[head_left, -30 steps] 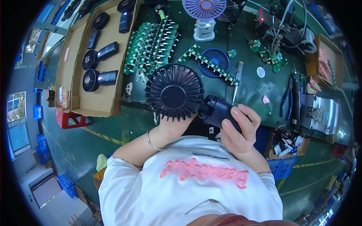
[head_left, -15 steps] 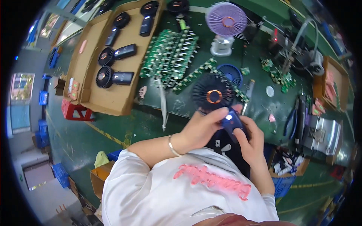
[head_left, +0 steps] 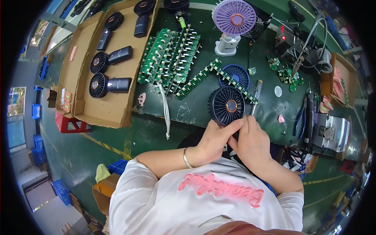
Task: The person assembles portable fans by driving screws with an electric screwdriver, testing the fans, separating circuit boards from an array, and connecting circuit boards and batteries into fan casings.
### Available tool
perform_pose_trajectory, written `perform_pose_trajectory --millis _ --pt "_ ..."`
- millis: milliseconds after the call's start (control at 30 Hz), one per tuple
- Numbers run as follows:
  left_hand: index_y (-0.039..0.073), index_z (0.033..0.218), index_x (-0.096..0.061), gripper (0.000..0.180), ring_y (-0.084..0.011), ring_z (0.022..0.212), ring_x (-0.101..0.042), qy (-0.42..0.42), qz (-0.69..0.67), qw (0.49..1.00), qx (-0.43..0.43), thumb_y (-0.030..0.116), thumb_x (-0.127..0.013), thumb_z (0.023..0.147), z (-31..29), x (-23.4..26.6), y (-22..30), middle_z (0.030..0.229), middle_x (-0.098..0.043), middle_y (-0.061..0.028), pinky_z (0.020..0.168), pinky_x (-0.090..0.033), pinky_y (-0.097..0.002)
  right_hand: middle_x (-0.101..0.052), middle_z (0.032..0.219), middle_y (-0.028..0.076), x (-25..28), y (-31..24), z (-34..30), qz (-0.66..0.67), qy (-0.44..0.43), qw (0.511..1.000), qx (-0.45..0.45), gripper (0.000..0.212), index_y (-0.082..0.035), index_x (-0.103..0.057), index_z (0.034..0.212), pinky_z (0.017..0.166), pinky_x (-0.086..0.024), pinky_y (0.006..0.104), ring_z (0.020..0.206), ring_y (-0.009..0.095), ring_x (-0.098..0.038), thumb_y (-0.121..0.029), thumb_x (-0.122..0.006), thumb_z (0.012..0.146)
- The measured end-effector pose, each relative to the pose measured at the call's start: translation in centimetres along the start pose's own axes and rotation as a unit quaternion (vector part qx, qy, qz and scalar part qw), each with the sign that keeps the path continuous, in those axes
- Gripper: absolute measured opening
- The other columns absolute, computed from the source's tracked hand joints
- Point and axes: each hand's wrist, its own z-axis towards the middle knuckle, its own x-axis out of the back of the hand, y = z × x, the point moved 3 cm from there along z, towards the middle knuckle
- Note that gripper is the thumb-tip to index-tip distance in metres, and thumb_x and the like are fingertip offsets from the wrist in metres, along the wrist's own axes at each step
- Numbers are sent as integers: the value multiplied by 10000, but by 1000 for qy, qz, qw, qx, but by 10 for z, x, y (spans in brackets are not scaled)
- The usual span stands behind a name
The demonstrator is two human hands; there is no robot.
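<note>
At near bench edge: both hands, left hand (head_left: 214, 141) and right hand (head_left: 250, 141), pinching the dark handheld fan (head_left: 227, 105); three finished fans in far-left cardboard tray (head_left: 102, 113), circuit boards (head_left: 169, 58) waiting.

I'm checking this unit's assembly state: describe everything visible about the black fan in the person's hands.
The fan is small, handheld and looks like dark plastic. Its round head has a grille of fine radial ribs around a hub ringed in copper colour. The head faces up toward the camera, raised just over the near edge of the green bench. Its handle is almost wholly hidden: the left hand and right hand close around it just below the head, fingers meeting. Whether the blades turn cannot be told.
</note>
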Motion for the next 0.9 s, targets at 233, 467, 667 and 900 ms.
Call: perform_pose_trajectory --millis 233,467,667,900 --pt "28 1059 -627 177 -76 887 -588 -15 28 999 11 101 -633 897 -2 9 3 983 -649 -13 747 -481 -252 -505 862 123 -6 -8 0 -20 -15 1000 3 479 117 -548 1009 495 -504 253 705 200 -591 -272 -679 761" --pt "25 1053 -630 176 -68 844 -586 -30 39 999 19 102 -631 895 -1 7 4 959 -647 -7 706 -475 -241 -513 860 144 -9 -7 -5 -3 -15 1000 -17 502 139 -535 1038 512 -519 273 704 228 -605 -245 -684 751" --pt "34 1034 -639 163 -45 768 -572 -43 62 997 35 124 -636 898 -2 7 4 903 -648 9 602 -439 -213 -515 867 154 -10 -9 -9 4 -26 999 -46 518 148 -526 1056 514 -526 283 708 238 -612 -241 -684 753" --pt "46 1013 -641 148 -52 777 -593 -54 72 995 53 139 -638 899 2 8 0 894 -652 3 600 -459 -212 -518 893 164 -10 -6 -16 14 -35 997 -73 510 144 -514 1047 537 -532 291 723 248 -620 -241 -681 757"
